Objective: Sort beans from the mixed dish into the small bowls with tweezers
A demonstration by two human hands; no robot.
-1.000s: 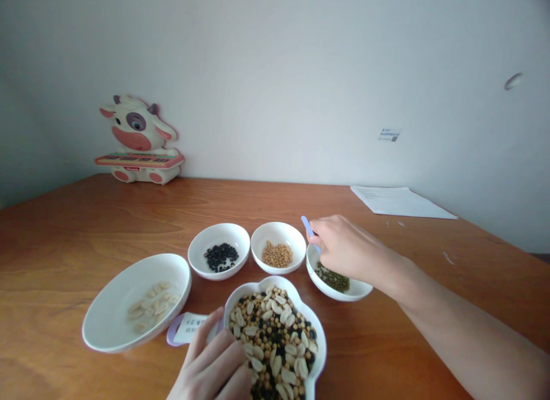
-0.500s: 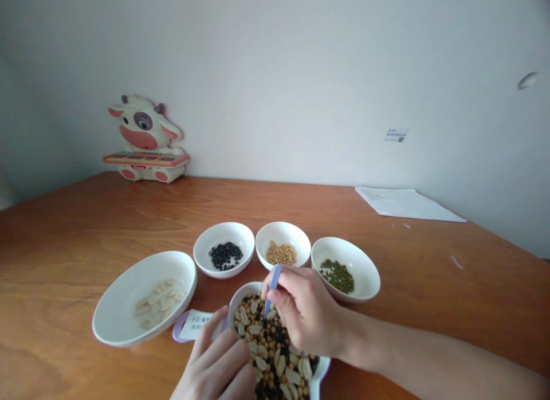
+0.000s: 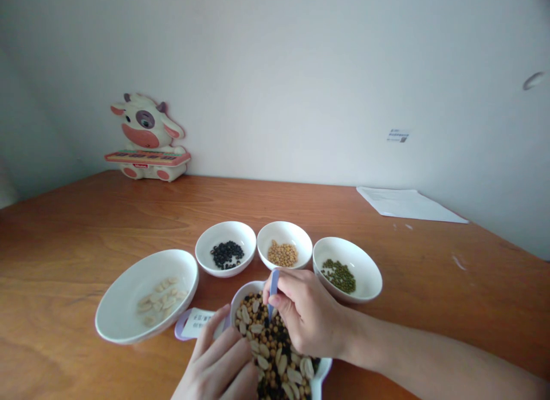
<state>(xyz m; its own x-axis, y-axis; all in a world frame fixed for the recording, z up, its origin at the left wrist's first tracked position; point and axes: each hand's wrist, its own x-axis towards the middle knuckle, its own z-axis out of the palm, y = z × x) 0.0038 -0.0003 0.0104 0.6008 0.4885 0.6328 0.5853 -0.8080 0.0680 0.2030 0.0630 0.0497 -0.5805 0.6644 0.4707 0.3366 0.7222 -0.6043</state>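
My right hand [image 3: 307, 314] is closed in a pinch on a slim purple-blue plastic stick [image 3: 274, 285]. The stick points down, its lower end among the beans near the far side of a purple-rimmed dish [image 3: 241, 289]. Peanuts [image 3: 282, 363], yellow soybeans and black beans lie mixed in that dish. Over its left edge, my left hand [image 3: 221, 363] bends its fingers against the rim and covers part of the contents. A purple handle with a white label [image 3: 195, 322] sticks out to the left. My right palm hides the dish's right side.
Beyond the dish stand white bowls of black beans [image 3: 227, 255], soybeans [image 3: 282, 254] and green mung beans [image 3: 339, 275]. A larger bowl [image 3: 116, 308] with peanuts is at left. A cow toy keyboard [image 3: 148, 139] and white papers [image 3: 408, 204] lie near the wall.
The stick stands slightly more upright, and its tip has shifted a little right among the beans. The whole view has moved slightly; both hands keep their places at the dish.
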